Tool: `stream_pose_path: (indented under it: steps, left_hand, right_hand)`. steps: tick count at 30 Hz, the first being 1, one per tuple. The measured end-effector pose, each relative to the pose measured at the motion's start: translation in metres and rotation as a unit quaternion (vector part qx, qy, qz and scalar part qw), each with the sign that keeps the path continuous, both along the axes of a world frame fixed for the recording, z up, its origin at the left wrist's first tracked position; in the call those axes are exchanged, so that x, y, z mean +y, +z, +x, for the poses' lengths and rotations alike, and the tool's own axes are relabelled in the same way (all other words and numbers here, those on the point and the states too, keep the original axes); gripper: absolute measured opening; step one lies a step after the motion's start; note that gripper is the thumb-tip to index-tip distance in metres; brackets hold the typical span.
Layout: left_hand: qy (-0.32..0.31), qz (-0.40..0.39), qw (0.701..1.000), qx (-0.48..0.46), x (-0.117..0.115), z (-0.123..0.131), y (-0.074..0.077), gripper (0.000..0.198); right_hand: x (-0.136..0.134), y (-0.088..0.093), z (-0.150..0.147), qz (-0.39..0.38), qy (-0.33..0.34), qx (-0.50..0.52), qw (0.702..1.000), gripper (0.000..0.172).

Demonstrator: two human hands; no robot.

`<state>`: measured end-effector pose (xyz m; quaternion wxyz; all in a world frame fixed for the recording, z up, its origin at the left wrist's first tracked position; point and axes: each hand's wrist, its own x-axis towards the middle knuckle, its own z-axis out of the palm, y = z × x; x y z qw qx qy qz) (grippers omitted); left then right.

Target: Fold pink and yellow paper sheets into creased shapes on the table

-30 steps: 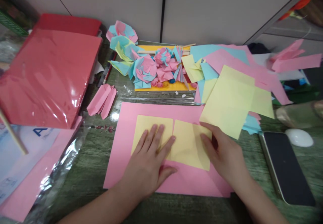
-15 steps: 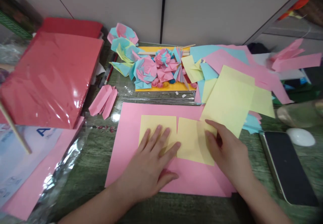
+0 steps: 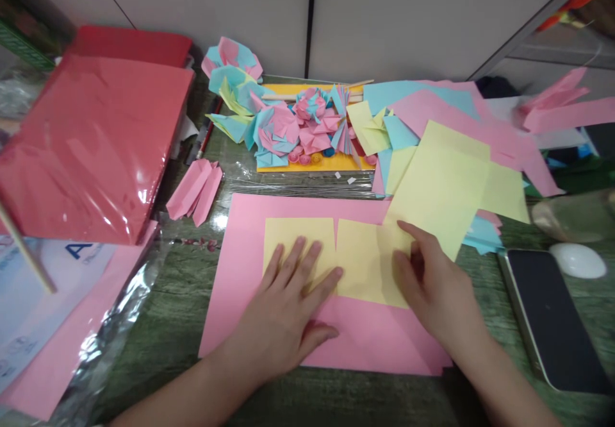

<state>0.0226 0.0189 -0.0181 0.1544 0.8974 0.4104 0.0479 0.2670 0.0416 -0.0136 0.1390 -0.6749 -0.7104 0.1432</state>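
Note:
Two yellow paper pieces lie side by side on a pink sheet (image 3: 355, 343), with a narrow gap between them that is wider at the top. My left hand (image 3: 288, 305) rests flat with spread fingers on the left yellow piece (image 3: 283, 229). At the right edge of the right yellow piece (image 3: 362, 260) is my right hand (image 3: 435, 286), its thumb and index finger curled around that edge. The thumb and fingertips partly hide the edge. A larger yellow sheet (image 3: 437, 177) lies just beyond my right hand.
Folded paper flowers (image 3: 276, 129) and thin wires (image 3: 298, 188) lie behind the pink sheet. Red packs (image 3: 106, 132) and a folded pink piece (image 3: 196, 191) are at left. A phone (image 3: 552, 318), a white mouse (image 3: 578, 261) and a glass (image 3: 571, 215) stand at right.
The right yellow piece has shifted slightly up and toward the left one, narrowing the gap. My right hand stays at its edge, and my left hand is nearly unmoved.

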Motion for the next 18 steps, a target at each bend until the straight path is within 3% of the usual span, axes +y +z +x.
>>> stream_pose_path:
  steps: [18]
  left_hand:
    - [0.020,0.009,1.000,-0.002,-0.0024,0.0001,-0.0025,0.063]
  right_hand:
    - [-0.0013,-0.0008,0.0008,0.007,-0.001,-0.040,0.999,0.041]
